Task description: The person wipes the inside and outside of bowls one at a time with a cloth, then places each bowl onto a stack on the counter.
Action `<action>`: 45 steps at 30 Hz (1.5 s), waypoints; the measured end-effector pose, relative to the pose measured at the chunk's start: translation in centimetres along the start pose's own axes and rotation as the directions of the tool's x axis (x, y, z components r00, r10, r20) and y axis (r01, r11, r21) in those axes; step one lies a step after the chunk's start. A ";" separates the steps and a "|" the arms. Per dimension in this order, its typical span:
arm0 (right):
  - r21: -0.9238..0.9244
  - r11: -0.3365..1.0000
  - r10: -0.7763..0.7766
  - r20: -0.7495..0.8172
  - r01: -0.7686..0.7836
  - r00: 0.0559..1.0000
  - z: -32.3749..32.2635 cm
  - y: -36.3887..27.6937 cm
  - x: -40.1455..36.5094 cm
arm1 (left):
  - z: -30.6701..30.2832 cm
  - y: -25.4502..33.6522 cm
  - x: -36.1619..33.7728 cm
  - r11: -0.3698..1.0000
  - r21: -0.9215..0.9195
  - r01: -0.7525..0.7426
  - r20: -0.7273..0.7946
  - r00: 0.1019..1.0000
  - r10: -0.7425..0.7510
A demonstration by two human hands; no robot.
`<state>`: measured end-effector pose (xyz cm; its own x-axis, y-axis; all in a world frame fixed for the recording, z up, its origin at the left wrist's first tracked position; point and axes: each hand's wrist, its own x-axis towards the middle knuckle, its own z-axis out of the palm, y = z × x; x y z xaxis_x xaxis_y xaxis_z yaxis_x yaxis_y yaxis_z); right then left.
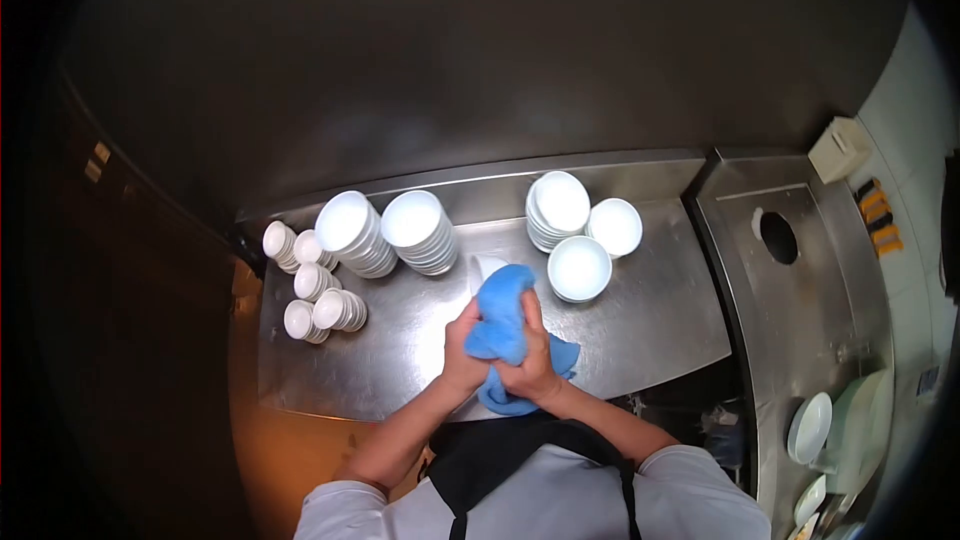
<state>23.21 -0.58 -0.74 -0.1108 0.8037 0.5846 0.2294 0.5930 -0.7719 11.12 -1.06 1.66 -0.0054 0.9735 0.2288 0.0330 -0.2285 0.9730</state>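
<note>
A blue cloth (500, 315) is bunched between my two hands above the front middle of the steel counter (640, 330). My left hand (463, 348) grips its left side, and my right hand (532, 355) has its fingers wrapped round the right side. Part of the cloth hangs down below my hands. Just behind the cloth a white item (484, 268) shows in part; the cloth and my hands hide the rest of it. The nearest bowls are a white bowl (579, 269) to the right and a tall bowl stack (418, 230) to the left.
Another tall bowl stack (352, 230) and several short stacks of small cups (340, 310) stand at the left. A bowl stack (558, 208) and another bowl (615, 227) are behind the right bowl. Further right, a second counter (810, 310) has a round dark opening (779, 238) and white dishes (809, 428).
</note>
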 end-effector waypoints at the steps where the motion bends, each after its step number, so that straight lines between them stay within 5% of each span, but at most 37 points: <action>1: -0.105 0.991 -0.075 0.026 0.078 0.997 -0.1 -0.7 1.1 | -1.2 -1.1 -0.6 0.993 0.108 -0.054 0.042 0.998 0.050; 2: -0.205 0.967 -0.146 0.050 0.153 0.988 -0.2 -0.9 2.6 | -2.5 -1.7 -1.1 0.970 0.217 -0.110 0.097 0.991 0.091; 4: 0.141 0.942 0.290 0.116 -0.305 0.950 -0.1 -1.1 4.8 | -4.8 2.2 -1.0 0.936 0.351 0.004 0.246 0.964 -0.097; 5: 0.348 0.715 0.518 0.319 -0.607 0.793 -0.9 -0.2 5.9 | -5.5 3.6 -0.8 0.907 0.418 0.045 0.313 0.930 -0.191; 6: 0.509 0.548 0.569 0.355 -0.664 0.742 -1.1 0.9 5.7 | -6.1 2.7 -1.2 0.995 0.073 0.072 0.335 0.938 -0.093; 8: 0.732 0.139 0.618 0.462 -0.666 0.636 -0.5 3.5 5.2 | -7.2 2.2 -1.2 0.872 -0.476 0.114 0.250 0.968 0.010; 11: 0.791 0.293 0.652 0.246 -0.537 0.717 1.3 1.9 4.6 | -8.3 0.7 1.4 0.792 -0.604 0.094 0.067 0.996 -0.067; 13: 0.741 0.418 0.642 0.168 -0.526 0.748 2.4 1.0 4.6 | -8.3 -1.9 1.5 0.983 -0.101 -0.151 -0.044 0.988 0.147; 14: 0.730 0.415 0.653 0.177 -0.543 0.737 2.9 0.3 4.4 | -8.2 -3.1 1.6 0.951 0.182 -0.251 -0.046 0.964 0.263; 17: 0.694 0.315 0.731 0.257 -0.647 0.632 4.4 -0.9 2.1 | -5.8 -1.5 1.2 0.902 -0.430 0.048 -0.069 0.994 -0.086; 19: 0.345 0.812 0.356 0.347 -0.471 0.868 4.2 0.5 0.1 | -5.7 -0.9 1.6 0.705 -0.671 0.229 0.023 0.957 -0.289; 21: 0.093 0.994 -0.002 0.481 -0.049 0.877 3.4 0.9 0.4 | -7.5 -2.8 2.4 0.473 -0.750 0.462 0.286 0.872 -0.397; 23: -0.017 0.929 -0.299 0.554 0.370 0.777 1.7 0.7 2.8 | -7.9 -3.3 2.7 0.269 -0.762 0.589 0.429 0.771 -0.471; 26: -0.331 0.917 -0.049 0.462 0.223 0.885 -1.2 2.2 2.5 | -8.4 -3.7 3.0 0.012 -0.779 0.626 0.559 0.705 -0.436; 29: -0.373 0.899 -0.136 0.262 0.230 0.956 -0.8 0.4 3.3 | -7.8 -3.9 2.6 0.015 -0.707 0.707 0.630 0.639 -0.442; 30: -0.341 0.803 -0.370 0.356 0.488 0.858 0.2 0.9 3.0 | -7.4 -3.7 2.6 0.028 -0.684 0.729 0.637 0.615 -0.464; 32: -0.193 0.702 -0.367 0.727 0.686 0.580 0.5 1.0 2.7 | -7.2 -3.2 2.2 0.108 -0.677 0.728 0.570 0.612 -0.548; 34: -0.191 0.745 -0.300 0.761 0.639 0.576 0.5 3.4 2.4 | -7.4 -1.7 2.0 0.129 -0.668 0.733 0.556 0.607 -0.568; 38: -0.225 0.917 -0.080 0.707 0.330 0.703 2.1 2.6 1.0 | -6.6 -4.1 1.2 0.517 -0.674 0.528 0.252 0.822 -0.511; 39: 0.010 0.991 0.111 0.487 -0.132 0.867 3.6 0.7 -0.7 | -6.8 -3.2 0.9 0.734 -0.554 0.394 0.128 0.911 -0.392; 40: 0.033 0.985 0.130 0.518 -0.172 0.845 4.7 1.2 -1.9 | -6.9 -3.9 0.7 0.846 -0.475 0.241 0.036 0.966 -0.255; 42: 0.405 0.646 0.520 0.387 -0.647 0.761 5.5 1.0 -2.8 | -7.2 -5.9 0.1 0.963 -0.258 -0.078 -0.102 0.993 0.053; 43: 0.384 0.699 0.469 0.391 -0.603 0.792 5.9 0.0 -2.9 | -6.9 -4.7 -0.1 0.925 -0.346 -0.155 -0.173 0.980 0.099; 45: 0.346 0.802 0.351 0.386 -0.487 0.853 6.2 -1.6 -2.1 | -7.4 -5.2 0.5 0.723 -0.656 0.215 -0.050 0.944 -0.326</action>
<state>17.05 -2.95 -2.32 -0.3876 0.9125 0.1306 -0.0971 0.1005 -0.9902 3.54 0.48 -3.02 -0.0654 0.9929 -0.0997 -0.6328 0.0360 0.7735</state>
